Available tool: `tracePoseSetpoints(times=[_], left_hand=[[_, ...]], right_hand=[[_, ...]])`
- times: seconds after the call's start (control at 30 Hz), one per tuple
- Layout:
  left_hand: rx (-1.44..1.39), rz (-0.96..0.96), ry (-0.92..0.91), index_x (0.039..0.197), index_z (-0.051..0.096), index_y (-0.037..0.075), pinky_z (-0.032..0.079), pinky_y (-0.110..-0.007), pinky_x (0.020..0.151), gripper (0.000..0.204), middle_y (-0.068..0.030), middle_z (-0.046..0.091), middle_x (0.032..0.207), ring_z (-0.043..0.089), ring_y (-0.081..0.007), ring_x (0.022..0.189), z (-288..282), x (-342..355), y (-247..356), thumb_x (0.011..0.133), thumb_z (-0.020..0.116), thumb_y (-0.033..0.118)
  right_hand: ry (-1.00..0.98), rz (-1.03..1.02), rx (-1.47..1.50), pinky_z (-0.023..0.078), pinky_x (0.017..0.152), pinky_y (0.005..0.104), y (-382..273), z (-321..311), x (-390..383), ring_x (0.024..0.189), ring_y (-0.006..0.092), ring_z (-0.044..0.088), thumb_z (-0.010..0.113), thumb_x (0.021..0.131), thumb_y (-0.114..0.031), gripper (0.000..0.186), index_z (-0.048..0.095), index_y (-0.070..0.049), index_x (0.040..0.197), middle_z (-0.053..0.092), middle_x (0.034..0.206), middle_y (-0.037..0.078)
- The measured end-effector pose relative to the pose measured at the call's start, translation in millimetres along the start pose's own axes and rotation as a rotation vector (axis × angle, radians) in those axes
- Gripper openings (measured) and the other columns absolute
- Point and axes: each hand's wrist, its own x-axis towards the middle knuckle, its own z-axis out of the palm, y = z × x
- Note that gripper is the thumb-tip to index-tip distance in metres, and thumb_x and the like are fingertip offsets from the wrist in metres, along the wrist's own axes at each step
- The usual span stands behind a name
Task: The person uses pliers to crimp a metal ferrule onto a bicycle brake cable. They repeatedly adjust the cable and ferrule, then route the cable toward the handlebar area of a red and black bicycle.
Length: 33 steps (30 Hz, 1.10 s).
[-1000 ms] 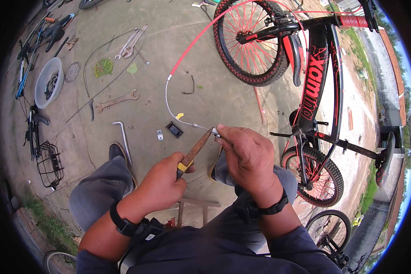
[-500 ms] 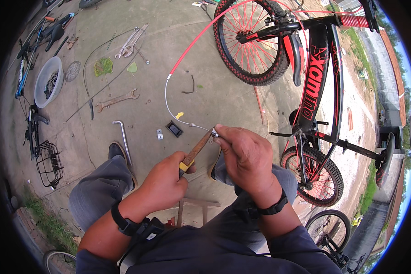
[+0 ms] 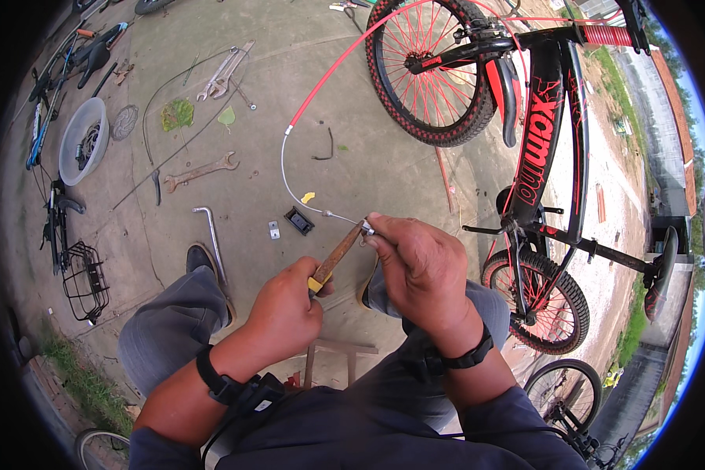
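Note:
My left hand [image 3: 284, 307] is closed round the yellow handle of rusty pliers [image 3: 339, 254], which slant up and to the right. Their tip meets a small silver metal fitting [image 3: 367, 228] that my right hand [image 3: 420, 254] pinches between thumb and fingers. To this spot runs a bare brake cable [image 3: 287, 174], curving down out of its red housing [image 3: 327, 78]; a small bead-like piece [image 3: 327, 214] sits on the cable just before my fingers. The jaws' exact grip on the fitting is too small to make out.
A black-and-red bicycle [image 3: 542, 133] is on the right. On the concrete floor lie a black bracket-like part [image 3: 298, 221], a small silver plate [image 3: 273, 229], a rusty wrench [image 3: 201, 170] and a bent metal bar [image 3: 211, 245]. A white tub [image 3: 99, 146] of parts stands at left.
Almost nothing differs. The bare cable's curve has shifted very slightly left, and both hands keep their place and hold.

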Motion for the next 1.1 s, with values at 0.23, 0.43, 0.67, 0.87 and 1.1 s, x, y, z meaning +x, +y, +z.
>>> tracePoseSetpoints(times=[0.23,0.43,0.67,0.87,1.1], left_hand=[[-0.016,-0.001,0.017,0.109,0.058,0.000,0.054,-0.051,0.087,0.031,-0.0197,0.073,0.101,0.069,-0.0446,0.100,3.5,2.2,-1.4,0.079,0.055,-0.008],[-0.009,0.034,0.044,0.107,0.059,0.003,0.055,-0.042,0.080,0.031,-0.0162,0.068,0.097,0.070,-0.0369,0.093,6.1,3.5,-6.2,0.080,0.060,-0.011],[-0.300,-0.044,-0.085,0.134,0.053,0.002,0.057,-0.040,0.102,0.051,-0.0129,0.061,0.130,0.062,-0.0258,0.125,4.0,7.3,-11.7,0.086,0.047,-0.013],[-0.348,-0.028,-0.098,0.137,0.050,0.002,0.057,-0.040,0.105,0.053,-0.0121,0.059,0.133,0.059,-0.0240,0.129,1.5,7.3,-16.4,0.087,0.044,-0.014],[-0.296,-0.017,-0.023,0.131,0.053,0.002,0.057,-0.037,0.100,0.049,-0.0099,0.061,0.125,0.061,-0.0203,0.121,-0.5,5.6,-16.4,0.086,0.045,-0.014]], right_hand=[[-0.002,-0.010,-0.006,0.059,0.066,0.0382,1.9,0.0,-0.8,0.080,0.0311,0.074,0.078,0.087,-0.002,0.028,0.069,-0.006,0.113,0.076,0.094,0.011],[0.005,0.007,0.000,0.059,0.068,0.0359,0.0,-1.7,-0.3,0.079,0.0312,0.075,0.079,0.088,-0.001,0.023,0.073,-0.005,0.109,0.077,0.096,0.013],[-0.004,0.079,0.045,0.060,0.070,0.0330,-1.3,-2.7,-0.6,0.081,0.0260,0.078,0.078,0.090,0.000,0.021,0.073,-0.003,0.109,0.078,0.096,0.012],[-0.069,0.277,0.249,0.061,0.078,0.0294,1.4,-3.5,-4.6,0.090,0.0168,0.078,0.069,0.100,0.000,0.015,0.069,0.003,0.115,0.079,0.097,0.013],[-0.020,0.607,0.879,0.063,0.080,0.0315,4.0,-3.1,-3.3,0.091,0.0211,0.078,0.063,0.106,-0.005,0.018,0.066,0.003,0.122,0.078,0.098,0.015]])
